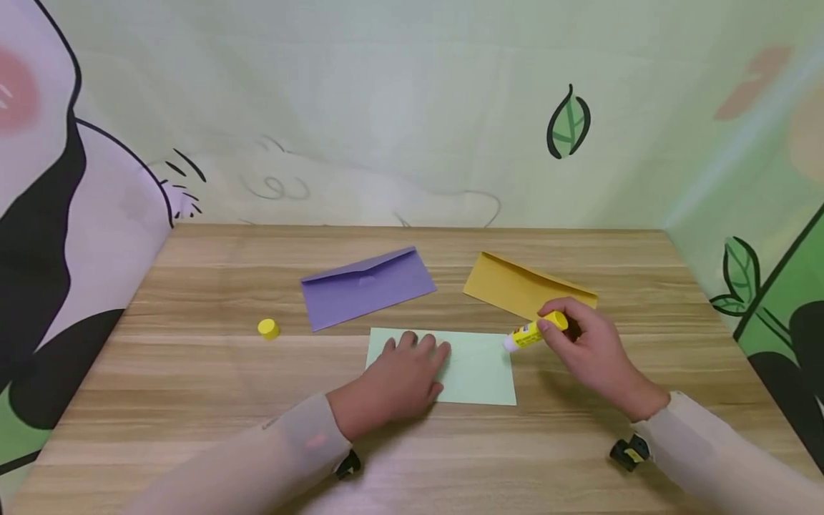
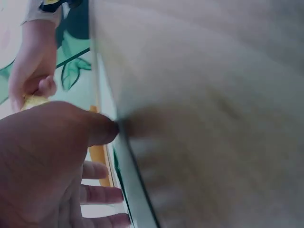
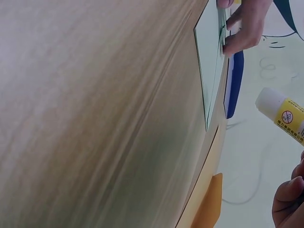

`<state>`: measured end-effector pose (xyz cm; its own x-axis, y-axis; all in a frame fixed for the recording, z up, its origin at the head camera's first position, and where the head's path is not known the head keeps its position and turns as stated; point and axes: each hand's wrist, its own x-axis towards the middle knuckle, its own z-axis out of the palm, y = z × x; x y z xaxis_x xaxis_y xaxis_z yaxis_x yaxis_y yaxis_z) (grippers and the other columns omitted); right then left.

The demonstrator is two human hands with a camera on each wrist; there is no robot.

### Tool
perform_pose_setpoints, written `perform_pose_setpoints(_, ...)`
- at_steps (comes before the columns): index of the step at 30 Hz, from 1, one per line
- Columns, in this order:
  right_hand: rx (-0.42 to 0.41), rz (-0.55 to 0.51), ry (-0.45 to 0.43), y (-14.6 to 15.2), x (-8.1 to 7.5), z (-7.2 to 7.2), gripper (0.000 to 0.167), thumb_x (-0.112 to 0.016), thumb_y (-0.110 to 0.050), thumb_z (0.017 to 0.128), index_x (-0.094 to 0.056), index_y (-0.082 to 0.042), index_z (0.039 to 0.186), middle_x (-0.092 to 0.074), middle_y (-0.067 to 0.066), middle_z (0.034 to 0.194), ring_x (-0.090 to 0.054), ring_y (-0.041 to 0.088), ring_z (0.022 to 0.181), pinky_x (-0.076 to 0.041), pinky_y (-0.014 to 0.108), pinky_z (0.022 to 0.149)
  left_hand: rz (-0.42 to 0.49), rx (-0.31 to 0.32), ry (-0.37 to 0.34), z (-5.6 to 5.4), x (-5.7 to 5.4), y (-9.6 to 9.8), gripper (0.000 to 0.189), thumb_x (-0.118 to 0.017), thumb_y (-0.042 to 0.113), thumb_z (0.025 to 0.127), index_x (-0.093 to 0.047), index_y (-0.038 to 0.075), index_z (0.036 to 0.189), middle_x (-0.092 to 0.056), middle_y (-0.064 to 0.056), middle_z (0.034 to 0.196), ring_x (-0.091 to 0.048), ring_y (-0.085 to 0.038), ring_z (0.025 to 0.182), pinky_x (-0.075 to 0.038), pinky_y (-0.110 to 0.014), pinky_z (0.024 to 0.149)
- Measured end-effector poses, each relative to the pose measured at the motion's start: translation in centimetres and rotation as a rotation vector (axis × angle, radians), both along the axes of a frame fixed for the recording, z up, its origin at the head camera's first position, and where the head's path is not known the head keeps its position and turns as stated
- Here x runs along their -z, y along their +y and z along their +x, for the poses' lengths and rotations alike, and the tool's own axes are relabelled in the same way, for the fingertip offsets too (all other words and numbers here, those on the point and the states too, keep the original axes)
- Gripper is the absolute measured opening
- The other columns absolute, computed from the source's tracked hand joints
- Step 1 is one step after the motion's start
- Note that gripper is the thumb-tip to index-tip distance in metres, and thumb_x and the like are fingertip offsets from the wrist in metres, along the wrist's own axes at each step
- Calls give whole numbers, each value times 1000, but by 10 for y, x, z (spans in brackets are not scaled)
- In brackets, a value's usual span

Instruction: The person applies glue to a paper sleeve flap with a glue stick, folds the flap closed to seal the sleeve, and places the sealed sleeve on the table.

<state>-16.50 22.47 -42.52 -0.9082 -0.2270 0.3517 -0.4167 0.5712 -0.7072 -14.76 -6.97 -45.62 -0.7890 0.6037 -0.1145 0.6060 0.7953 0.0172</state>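
Glue stick (image 1: pixel 531 333): pinched in right hand's (image 1: pixel 592 352) grip, at right end of pale green envelope (image 1: pixel 476 372). Left hand (image 1: pixel 400 378): spread on envelope's left part. Farther on bench (image 1: pixel 161 372): purple envelope (image 1: pixel 370 295) left, yellow envelope (image 1: pixel 508 287) right.

We see a pale green wall (image 1: pixel 399 93) at twelve o'clock, rising behind the straight far edge of a wood-grained table (image 1: pixel 483 468). One black-outlined leaf (image 1: pixel 565 132) sits at two o'clock, with a slanting light streak (image 1: pixel 727 139) farther out. We find more leaves (image 1: pixel 742 268) at three, black-and-white shapes (image 1: pixel 45 207) at nine, and a pink patch (image 1: pixel 14 93) near ten.
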Motion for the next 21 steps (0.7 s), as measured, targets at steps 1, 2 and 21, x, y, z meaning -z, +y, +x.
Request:
perform_pose_setpoints(1, 1, -1, -1, 0, 0, 0, 12, -69, -6, 93, -67, -7, 105, -48, 1, 75, -42, 13, 58, -38, 22, 50, 16, 0, -9, -1, 0, -2, 51, -55, 44, 100, -50, 13, 139, -52, -10, 129, -51, -35, 120, -51, -50, 93)
perform_pose_setpoints(2, 2, -1, 1, 0, 0, 0, 12, -69, -5, 93, -67, -7, 105, -49, 1, 75, -42, 13, 58, -38, 22, 50, 27, -4, -24, -2, 1, -3, 51, -56, 45, 99, -51, 11, 137, -51, -11, 129, -51, -36, 121, -50, -49, 95)
perform_pose_setpoints(21, 28, 26, -7, 4, -6, 5, 11, -67, -5, 93, -66, -7, 104, -48, 3, 76, -40, 12, 58, -36, 22, 49, 19, -54, -84, 3, -6, -21, 80, -55, 61, 95, -47, -4, 142, -51, -22, 138, -46, -49, 132, -40, -49, 111)
